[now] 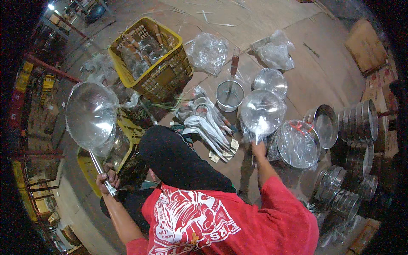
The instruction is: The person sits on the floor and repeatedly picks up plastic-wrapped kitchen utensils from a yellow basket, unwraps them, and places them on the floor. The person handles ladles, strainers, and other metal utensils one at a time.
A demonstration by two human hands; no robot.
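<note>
My left hand (108, 178) is closed around the shiny tube handle of a large round metal scoop (90, 117), raised at the left. Clear plastic covers its bowl; I cannot tell whether the bowl is mesh or solid. At the right, my right hand (257, 149) grips the narrow handle end of a second plastic-wrapped round scoop (262, 111), held low over the floor. Its fingers are partly hidden. Beside that hand lies a round sieve (297, 144) in clear plastic with a red strip. Another shiny round piece (271, 82) lies just beyond the second scoop.
A yellow crate (163, 80) holds wooden-handled pieces; a second yellow crate (91, 180) stands left. Between them and my right hand lie a strainer basket (230, 96) with a brown handle and a bundle of whitish strips (206, 131). Stacked metal rings (359, 121) stand right, near cardboard boxes (366, 46).
</note>
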